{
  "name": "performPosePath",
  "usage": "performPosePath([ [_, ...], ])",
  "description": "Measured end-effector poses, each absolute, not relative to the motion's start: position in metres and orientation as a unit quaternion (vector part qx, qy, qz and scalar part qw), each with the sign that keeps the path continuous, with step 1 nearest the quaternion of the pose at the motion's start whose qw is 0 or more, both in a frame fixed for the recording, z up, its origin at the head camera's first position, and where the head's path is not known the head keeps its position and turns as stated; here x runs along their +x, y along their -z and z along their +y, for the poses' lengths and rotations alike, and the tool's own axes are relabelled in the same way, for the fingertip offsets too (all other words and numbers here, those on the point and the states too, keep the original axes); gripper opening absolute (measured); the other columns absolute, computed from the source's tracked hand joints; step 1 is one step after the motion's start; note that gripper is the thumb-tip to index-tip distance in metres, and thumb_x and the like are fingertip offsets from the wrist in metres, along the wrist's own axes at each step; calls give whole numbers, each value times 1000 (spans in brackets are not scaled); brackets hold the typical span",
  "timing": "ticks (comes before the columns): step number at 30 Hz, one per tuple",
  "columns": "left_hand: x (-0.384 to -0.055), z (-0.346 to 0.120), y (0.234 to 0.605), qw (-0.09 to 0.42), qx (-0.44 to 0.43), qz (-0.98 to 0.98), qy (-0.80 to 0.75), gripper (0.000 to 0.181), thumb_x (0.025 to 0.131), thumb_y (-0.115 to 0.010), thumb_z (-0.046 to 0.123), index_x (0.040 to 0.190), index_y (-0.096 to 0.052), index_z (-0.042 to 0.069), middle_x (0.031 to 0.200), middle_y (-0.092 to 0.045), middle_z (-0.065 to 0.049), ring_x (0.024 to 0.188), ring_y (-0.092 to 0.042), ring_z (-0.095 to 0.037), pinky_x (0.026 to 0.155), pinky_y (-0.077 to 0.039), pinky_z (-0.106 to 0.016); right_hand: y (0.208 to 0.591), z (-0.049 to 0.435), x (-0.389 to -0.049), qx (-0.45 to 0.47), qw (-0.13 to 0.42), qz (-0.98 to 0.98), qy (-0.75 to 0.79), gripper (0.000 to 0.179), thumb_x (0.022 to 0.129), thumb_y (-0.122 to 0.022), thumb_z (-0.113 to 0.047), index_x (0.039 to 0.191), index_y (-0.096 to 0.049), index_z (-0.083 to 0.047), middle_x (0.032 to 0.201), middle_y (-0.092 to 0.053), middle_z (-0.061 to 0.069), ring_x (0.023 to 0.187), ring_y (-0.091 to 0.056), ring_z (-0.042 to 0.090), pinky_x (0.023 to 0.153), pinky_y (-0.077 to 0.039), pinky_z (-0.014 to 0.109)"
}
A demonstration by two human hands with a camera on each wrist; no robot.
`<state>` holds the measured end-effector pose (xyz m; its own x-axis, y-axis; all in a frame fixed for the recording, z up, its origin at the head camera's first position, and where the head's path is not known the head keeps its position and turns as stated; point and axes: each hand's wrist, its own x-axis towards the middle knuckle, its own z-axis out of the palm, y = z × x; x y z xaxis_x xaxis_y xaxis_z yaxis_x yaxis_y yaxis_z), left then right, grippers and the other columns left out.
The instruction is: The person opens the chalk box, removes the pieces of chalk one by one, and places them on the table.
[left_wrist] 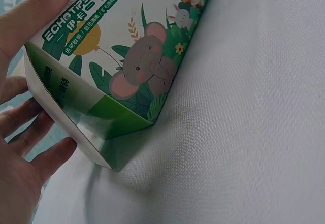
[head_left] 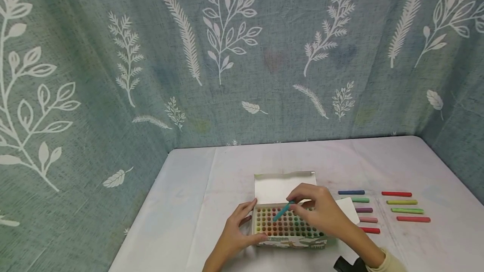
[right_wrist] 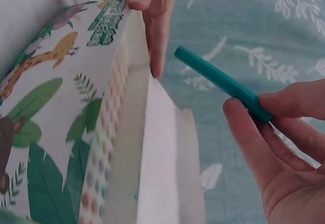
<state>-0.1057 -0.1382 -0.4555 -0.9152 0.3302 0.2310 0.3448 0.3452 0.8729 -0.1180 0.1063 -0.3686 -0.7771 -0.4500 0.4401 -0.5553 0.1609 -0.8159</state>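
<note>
A teal chalk stick (head_left: 283,210) is pinched between the thumb and fingers of my right hand (head_left: 319,209), slanting over the holes of the chalk box (head_left: 289,241). In the right wrist view the chalk stick (right_wrist: 218,79) is apart from the box, its free end pointing toward the box's far end. My left hand (head_left: 238,228) grips the box's left end, thumb at the front edge and fingers along the side. The left wrist view shows those fingers (left_wrist: 53,155) against a folded-out side flap (left_wrist: 66,125). The box's printed front (left_wrist: 137,66) carries cartoon animals.
The white lid (head_left: 272,188) stands raised behind the box, and a white flap (head_left: 348,210) sticks out at its right. Several coloured chalk sticks lie in two columns to the right, including a blue one (head_left: 351,192) and a red one (head_left: 413,219). A patterned curtain (head_left: 272,62) hangs behind the table.
</note>
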Motion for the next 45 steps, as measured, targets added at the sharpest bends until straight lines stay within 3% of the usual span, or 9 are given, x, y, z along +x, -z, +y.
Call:
performPosePath([
  [7, -113, -141, 475, 12, -204, -823, 531, 81, 68, -76, 21, 136, -33, 16, 127, -39, -2, 117, -40, -23, 91, -44, -39, 381, 123, -125, 327, 64, -748, -574, 16, 77, -64, 1, 88, -63, -11, 85, -60, 9, 73, -62, 19, 58, -55, 28],
  [11, -112, -140, 471, 10, -205, -819, 536, 80, 68, -76, 21, 136, -34, 14, 127, -39, -5, 117, -40, -25, 91, -43, -40, 391, 136, -131, 318, 64, -749, -578, 15, 79, -64, -4, 91, -63, -13, 87, -60, 5, 76, -62, 16, 60, -55, 28],
  [15, -111, -139, 469, 10, -206, -816, 540, 80, 68, -76, 20, 136, -34, 13, 127, -40, -6, 117, -40, -26, 91, -43, -41, 391, 148, -132, 309, 57, -741, -594, 14, 80, -63, -5, 93, -62, -11, 88, -60, 5, 77, -62, 18, 62, -56, 30],
  [23, -117, -143, 485, 11, -195, -824, 531, 82, 68, -76, 25, 136, -33, 21, 128, -38, 2, 117, -40, -20, 92, -44, -36, 389, 165, -131, 302, 43, -718, -626, 14, 80, -60, 1, 94, -61, -3, 90, -58, 12, 78, -62, 25, 65, -55, 35],
  [31, -109, -138, 462, 2, -196, -816, 544, 78, 69, -76, 19, 135, -35, 10, 126, -40, -9, 116, -41, -27, 91, -42, -43, 389, 189, -128, 281, 62, -717, -634, 18, 79, -59, 6, 97, -60, 1, 90, -57, 17, 75, -63, 25, 66, -54, 37],
  [35, -105, -137, 455, -1, -194, -818, 541, 77, 70, -75, 19, 135, -35, 9, 126, -40, -9, 116, -41, -28, 91, -42, -43, 390, 203, -126, 242, 71, -745, -618, 16, 80, -60, 1, 97, -60, 0, 91, -59, 11, 75, -64, 22, 64, -55, 35],
  [40, -110, -139, 466, 4, -198, -817, 541, 79, 70, -75, 20, 136, -34, 14, 126, -40, -5, 116, -41, -25, 91, -42, -42, 390, 218, -121, 200, 87, -766, -604, 16, 81, -61, -3, 96, -60, 0, 93, -59, 9, 75, -64, 21, 59, -55, 36],
  [45, -115, -142, 483, 10, -199, -824, 530, 81, 68, -76, 25, 137, -32, 20, 127, -39, 2, 117, -40, -20, 92, -43, -37, 390, 233, -117, 179, 118, -790, -574, 18, 79, -62, 1, 97, -61, 3, 93, -59, 9, 75, -63, 19, 65, -55, 28],
])
